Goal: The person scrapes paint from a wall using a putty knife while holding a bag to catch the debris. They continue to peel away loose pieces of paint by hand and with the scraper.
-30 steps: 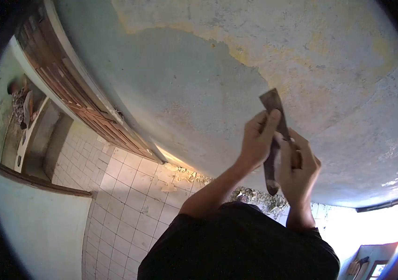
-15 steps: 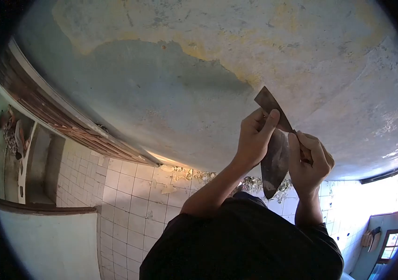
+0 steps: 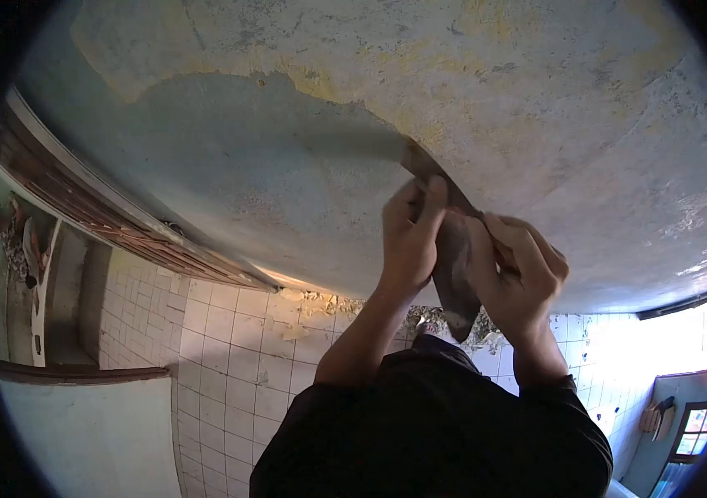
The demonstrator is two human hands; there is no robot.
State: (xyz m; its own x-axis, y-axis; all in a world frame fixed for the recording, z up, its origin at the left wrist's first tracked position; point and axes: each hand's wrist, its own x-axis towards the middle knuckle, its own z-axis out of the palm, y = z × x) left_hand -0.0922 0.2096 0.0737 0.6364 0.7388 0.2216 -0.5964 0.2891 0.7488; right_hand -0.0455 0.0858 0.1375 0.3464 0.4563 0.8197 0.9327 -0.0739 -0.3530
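A flat, dark scraper (image 3: 424, 160) slants up and left in front of the wall, its far corner near the ragged edge of the grey-green paint (image 3: 229, 124). My left hand (image 3: 412, 232) is closed on its blade, thumb laid over the face. Closed at the scraper's lower right end is my right hand (image 3: 524, 270), its fingers hiding that end. Between the two hands a dark, pointed trowel-like blade (image 3: 455, 274) hangs tip down. How that blade is held is hidden. The hands are slightly blurred.
Bare, pale plaster with yellow patches (image 3: 486, 91) covers the upper wall. Paint flakes (image 3: 329, 307) lie along the wall's foot on white floor tiles (image 3: 241, 357). Wooden shutters (image 3: 138, 224) stand at left. Another person (image 3: 26, 245) is in the far-left room. A window (image 3: 698, 427) shows at right.
Both hands, the scraper and the pointed blade have moved left together. The scraper's corner now lies at the paint edge farther left. My grip looks the same.
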